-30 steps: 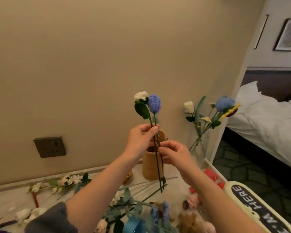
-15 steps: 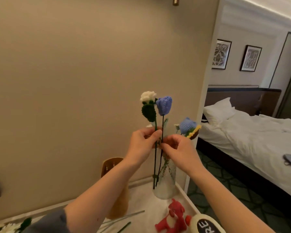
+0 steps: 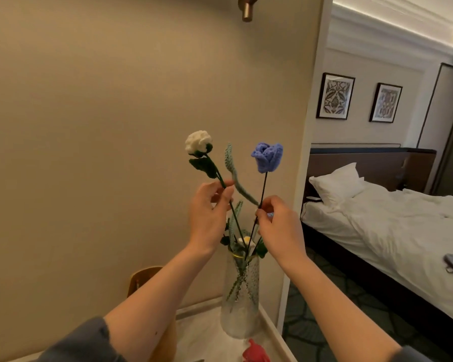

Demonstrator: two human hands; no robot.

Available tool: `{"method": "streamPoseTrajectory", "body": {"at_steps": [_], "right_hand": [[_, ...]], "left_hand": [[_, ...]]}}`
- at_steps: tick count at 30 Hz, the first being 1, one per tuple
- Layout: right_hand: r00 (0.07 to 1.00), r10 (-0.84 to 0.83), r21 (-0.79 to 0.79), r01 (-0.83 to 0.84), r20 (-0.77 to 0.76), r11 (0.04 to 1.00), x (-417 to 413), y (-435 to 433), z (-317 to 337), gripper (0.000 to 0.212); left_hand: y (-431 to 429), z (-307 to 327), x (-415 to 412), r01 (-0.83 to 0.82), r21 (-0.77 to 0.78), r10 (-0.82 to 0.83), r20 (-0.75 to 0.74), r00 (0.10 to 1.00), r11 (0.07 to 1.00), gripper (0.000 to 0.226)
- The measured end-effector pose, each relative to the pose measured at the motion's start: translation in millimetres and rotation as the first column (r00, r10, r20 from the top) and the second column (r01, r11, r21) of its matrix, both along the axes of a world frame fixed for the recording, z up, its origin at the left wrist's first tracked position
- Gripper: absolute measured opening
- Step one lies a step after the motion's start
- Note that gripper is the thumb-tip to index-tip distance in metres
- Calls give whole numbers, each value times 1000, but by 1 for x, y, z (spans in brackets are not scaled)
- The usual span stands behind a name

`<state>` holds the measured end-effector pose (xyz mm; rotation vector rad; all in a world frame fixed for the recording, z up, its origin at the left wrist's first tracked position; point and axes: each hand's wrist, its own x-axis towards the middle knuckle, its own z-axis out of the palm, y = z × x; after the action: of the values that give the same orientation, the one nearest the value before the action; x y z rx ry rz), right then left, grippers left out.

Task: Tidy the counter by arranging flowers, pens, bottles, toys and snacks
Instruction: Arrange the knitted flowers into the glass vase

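head view: two crochet stems going into the vase

left hand [image 3: 207,218] is pinching the white flower [image 3: 198,142] by its stem; right hand [image 3: 277,228] is pinching the blue flower [image 3: 267,156] likewise. both stems are crossing into the glass vase [image 3: 239,296] at lower centre of the frame. advice: lower slowly, splaying the heads apart. count: two held flowers, one vase, one wooden holder [image 3: 141,279], one red toy [image 3: 255,352].

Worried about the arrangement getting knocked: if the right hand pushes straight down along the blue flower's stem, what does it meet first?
Probably the leaves and small blooms bunched at the glass vase's mouth, directly below the right hand; depth is unclear.
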<state>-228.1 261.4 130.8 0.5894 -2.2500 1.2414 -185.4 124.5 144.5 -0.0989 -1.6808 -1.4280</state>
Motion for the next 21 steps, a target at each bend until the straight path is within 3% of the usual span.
{"method": "streamPoseTrajectory", "body": {"at_steps": [7,21], "right_hand": [[1000,12,-3,-12,8,1000,-14,-3,-7,17],[995,-8,58,14,-95,998,-22,-12,-7,16]], "left_hand": [[-10,-10,-10,-40,-108,40,0,999,993,15],[-11,-39,-33,-47,-144,66,127,990,988,12]]}}
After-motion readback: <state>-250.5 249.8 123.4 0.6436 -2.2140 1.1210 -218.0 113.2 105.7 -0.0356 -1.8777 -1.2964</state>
